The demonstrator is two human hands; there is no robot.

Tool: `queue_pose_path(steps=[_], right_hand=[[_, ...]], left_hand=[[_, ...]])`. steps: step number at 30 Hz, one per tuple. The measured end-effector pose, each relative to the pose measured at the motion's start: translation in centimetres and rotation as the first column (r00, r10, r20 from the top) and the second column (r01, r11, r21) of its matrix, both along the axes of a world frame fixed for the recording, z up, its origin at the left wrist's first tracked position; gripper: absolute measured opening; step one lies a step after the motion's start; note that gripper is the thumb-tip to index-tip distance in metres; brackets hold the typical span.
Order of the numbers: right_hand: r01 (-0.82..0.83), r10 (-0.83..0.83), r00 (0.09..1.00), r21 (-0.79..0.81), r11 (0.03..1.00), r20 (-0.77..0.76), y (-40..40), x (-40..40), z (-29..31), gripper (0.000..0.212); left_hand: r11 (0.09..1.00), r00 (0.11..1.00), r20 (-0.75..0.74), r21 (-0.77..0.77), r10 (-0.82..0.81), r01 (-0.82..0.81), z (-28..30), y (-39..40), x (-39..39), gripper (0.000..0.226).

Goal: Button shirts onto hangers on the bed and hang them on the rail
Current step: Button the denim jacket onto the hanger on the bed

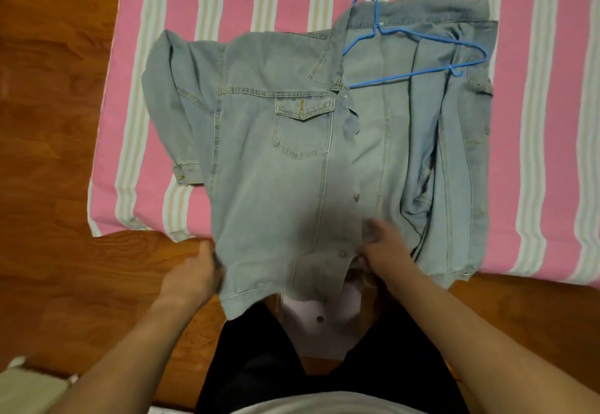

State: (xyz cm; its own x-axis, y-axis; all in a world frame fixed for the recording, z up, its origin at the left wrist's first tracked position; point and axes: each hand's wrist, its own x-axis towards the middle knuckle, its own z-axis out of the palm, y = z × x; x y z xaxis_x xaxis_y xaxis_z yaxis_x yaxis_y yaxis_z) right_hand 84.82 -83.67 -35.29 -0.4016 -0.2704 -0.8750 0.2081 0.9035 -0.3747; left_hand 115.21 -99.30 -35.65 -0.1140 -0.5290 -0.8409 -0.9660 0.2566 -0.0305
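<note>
A reddish-brown wooden floor (pixel 48 121) runs along the left side. A pale beige object (pixel 22 387) sits at the bottom left corner, cut off.

Single head view, aimed steeply down and forward; bed (pixel 552 154) edge seen from close above, floor (pixel 48 121) framed at left.

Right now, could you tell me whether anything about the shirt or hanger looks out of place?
Yes. The blue hanger lies skewed: one shoulder is under the denim shirt, the other exposed on the opened, bunched panel. The hem overhangs the bed edge in both hands' grip.
</note>
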Motion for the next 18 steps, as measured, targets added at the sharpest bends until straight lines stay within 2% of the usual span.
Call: queue_pose_path(steps=[1,2,3,6,9,11,14,16,18], right_hand=[[-0.107,0.113,0.987,0.064,0.992,-0.111,1.0,0.2,-0.8,0.047],[-0.169,0.186,0.960,0.094,0.981,-0.211,1.8,0.2,-1.4,0.040],[-0.191,0.211,0.935,0.094,0.977,-0.285,2.0,-0.1,-1.6,0.034],[-0.190,0.203,0.886,0.072,0.979,-0.417,0.8,-2.6,-1.2,0.025],[-0.203,0.182,0.849,0.013,0.979,-0.496,-1.3,-7.5,0.0,0.020],[-0.184,0.159,0.830,0.007,0.983,-0.535,-2.3,-11.7,1.1,0.018],[-0.180,0.201,0.812,0.092,0.979,-0.548,-3.5,-18.2,1.7,0.018],[-0.175,0.205,0.815,0.106,0.979,-0.543,-4.6,-22.3,1.1,0.023],[-0.173,0.194,0.813,0.090,0.981,-0.549,-6.2,-26.0,-0.4,0.026]], left_hand=[[0.997,0.992,0.100,0.046,-0.072,0.068,0.0,-0.2,-0.4,0.027],[0.990,0.983,0.127,0.057,-0.134,0.127,-0.1,-0.6,-1.3,0.029],[0.989,0.987,0.065,0.024,-0.148,0.147,0.0,-1.1,-2.5,0.029],[0.998,0.952,-0.298,-0.033,-0.068,0.061,0.1,-3.3,-7.9,0.021],[0.998,0.867,-0.497,0.010,-0.044,0.057,0.3,-5.7,-14.7,0.008],[0.992,0.828,-0.550,-0.006,-0.106,0.123,0.6,-7.0,-19.4,0.001],[0.984,0.780,-0.603,-0.055,-0.167,0.168,0.3,-8.7,-26.5,0.006],[0.968,0.746,-0.617,-0.150,-0.251,0.202,-0.3,-9.7,-31.0,0.010],[0.919,0.689,-0.611,-0.310,-0.390,0.244,-1.7,-10.6,-35.0,0.015]])
